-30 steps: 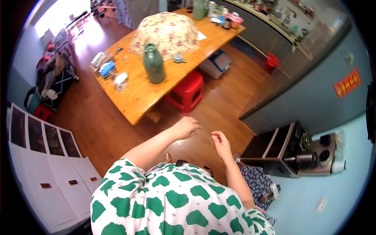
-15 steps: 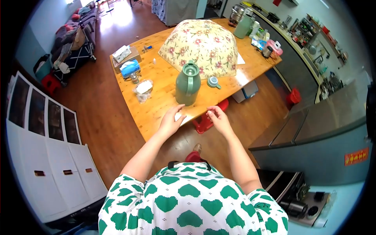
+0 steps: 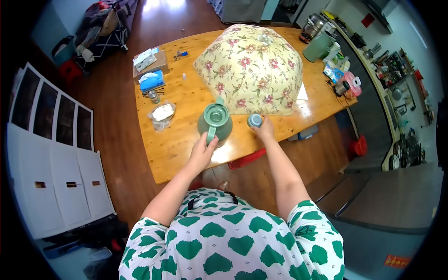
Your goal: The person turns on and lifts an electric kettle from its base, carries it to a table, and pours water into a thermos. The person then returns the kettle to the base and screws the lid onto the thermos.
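A green vacuum flask (image 3: 219,125) stands on the wooden table near its front edge, its round mouth uncovered. My left hand (image 3: 202,150) is closed around the lower part of its handle. To the right of the flask, the blue-grey flask stopper (image 3: 255,121) is at the tabletop. My right hand (image 3: 265,129) grips the stopper's right side, partly hiding it; whether it is lifted off the wood I cannot tell. Just behind both hands is a flowered food cover (image 3: 254,70), concealing whatever lies beneath it.
On the table's left are a blue tissue pack (image 3: 152,82), a cardboard box (image 3: 156,64), a small glass jar (image 3: 154,97) and a plastic bag with something white (image 3: 162,114). A second green flask (image 3: 319,46) and a pink container (image 3: 351,85) stand at the right. A red stool (image 3: 247,159) is below the front edge.
Both hands moved forward from the table's front edge. My left hand took the flask's handle, which now faces me, and my right hand took hold of the stopper. The view shifted too.
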Tool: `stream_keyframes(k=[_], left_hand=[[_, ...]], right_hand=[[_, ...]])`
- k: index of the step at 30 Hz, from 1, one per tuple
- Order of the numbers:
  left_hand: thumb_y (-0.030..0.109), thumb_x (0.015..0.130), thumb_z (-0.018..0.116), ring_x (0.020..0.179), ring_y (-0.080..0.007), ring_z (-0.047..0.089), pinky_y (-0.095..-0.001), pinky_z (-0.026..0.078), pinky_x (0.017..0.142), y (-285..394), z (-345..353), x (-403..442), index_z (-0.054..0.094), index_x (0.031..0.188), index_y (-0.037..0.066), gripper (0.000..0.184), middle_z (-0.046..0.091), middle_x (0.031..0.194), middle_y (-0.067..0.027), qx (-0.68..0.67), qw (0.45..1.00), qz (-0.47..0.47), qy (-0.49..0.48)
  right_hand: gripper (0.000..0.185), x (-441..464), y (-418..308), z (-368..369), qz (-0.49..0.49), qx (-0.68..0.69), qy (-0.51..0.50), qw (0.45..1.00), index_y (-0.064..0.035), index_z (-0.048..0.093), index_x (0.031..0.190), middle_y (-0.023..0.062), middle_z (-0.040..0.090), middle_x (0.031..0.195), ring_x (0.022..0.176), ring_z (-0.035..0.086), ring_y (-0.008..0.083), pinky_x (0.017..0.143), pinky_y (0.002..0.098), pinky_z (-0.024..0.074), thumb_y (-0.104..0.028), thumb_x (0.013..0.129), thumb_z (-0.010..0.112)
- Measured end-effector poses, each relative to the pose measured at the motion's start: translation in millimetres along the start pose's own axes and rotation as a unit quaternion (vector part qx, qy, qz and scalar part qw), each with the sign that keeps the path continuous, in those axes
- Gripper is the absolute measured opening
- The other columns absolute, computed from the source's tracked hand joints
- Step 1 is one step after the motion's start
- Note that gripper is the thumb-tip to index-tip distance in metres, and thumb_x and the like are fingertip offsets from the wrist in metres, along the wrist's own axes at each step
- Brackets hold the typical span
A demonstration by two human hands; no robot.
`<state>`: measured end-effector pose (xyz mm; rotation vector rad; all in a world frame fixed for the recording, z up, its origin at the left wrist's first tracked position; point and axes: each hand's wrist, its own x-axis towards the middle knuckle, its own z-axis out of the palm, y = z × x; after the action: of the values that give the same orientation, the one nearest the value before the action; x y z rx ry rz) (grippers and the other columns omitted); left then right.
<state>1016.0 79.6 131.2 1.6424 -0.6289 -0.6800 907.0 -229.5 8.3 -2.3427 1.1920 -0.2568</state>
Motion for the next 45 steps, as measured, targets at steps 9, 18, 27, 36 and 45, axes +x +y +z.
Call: stream_keyframes(k=[9,18,27,36,45], left_hand=[[0.023,0.103,0.063,0.076,-0.0321,0.065,-0.0388,0.051,0.071,-10,-16,8,0.057,0.111,0.0,0.026,0.066,0.086,-0.0203,0.062,0.998,0.029,0.007],[0.024,0.1,0.067,0.073,-0.0253,0.063,-0.0362,0.05,0.07,-9,-83,30,0.063,0.1,0.001,0.024,0.065,0.08,-0.0163,0.098,0.992,0.032,-0.079],[0.024,0.102,0.066,0.076,-0.0124,0.056,-0.0297,0.048,0.071,-4,-115,47,0.063,0.098,0.003,0.022,0.062,0.081,-0.0038,0.058,0.985,0.05,-0.152],[0.029,0.103,0.065,0.08,-0.0172,0.061,-0.0329,0.051,0.076,-5,-117,48,0.063,0.104,0.001,0.028,0.066,0.086,-0.0082,0.076,0.982,0.067,-0.162],[0.031,0.101,0.065,0.087,-0.0238,0.067,-0.0365,0.052,0.083,-18,-113,50,0.065,0.114,0.001,0.033,0.071,0.094,-0.0163,0.028,0.983,0.11,-0.147]], right_hand=[[0.08,38,-14,39,-0.007,-0.095,-0.096,0.991,-0.0089,0.051,0.137,0.0234,0.059,0.132,0.12,0.06,0.0411,0.101,0.0471,0.0518,-0.021,0.07,0.092],[0.042,-20,-61,-47,0.101,0.433,-0.126,0.887,-0.0093,0.063,0.133,0.0084,0.066,0.116,0.104,0.063,0.0173,0.092,0.0315,0.0516,-0.032,0.098,0.072],[0.021,-69,-142,-137,-0.035,0.642,-0.19,0.742,-0.0129,0.052,0.107,0.0035,0.063,0.12,0.1,0.056,0.0093,0.086,0.0259,0.0443,-0.018,0.099,0.07],[0.055,-74,-225,-119,-0.261,0.399,-0.217,0.852,-0.0124,0.041,0.114,0.016,0.049,0.147,0.14,0.047,0.0247,0.119,0.0395,0.0356,0.001,0.076,0.08],[0.068,-49,-243,-131,-0.393,0.161,-0.278,0.861,-0.0102,0.048,0.128,0.0128,0.053,0.151,0.146,0.044,0.0279,0.123,0.0417,0.0322,-0.001,0.071,0.085]])
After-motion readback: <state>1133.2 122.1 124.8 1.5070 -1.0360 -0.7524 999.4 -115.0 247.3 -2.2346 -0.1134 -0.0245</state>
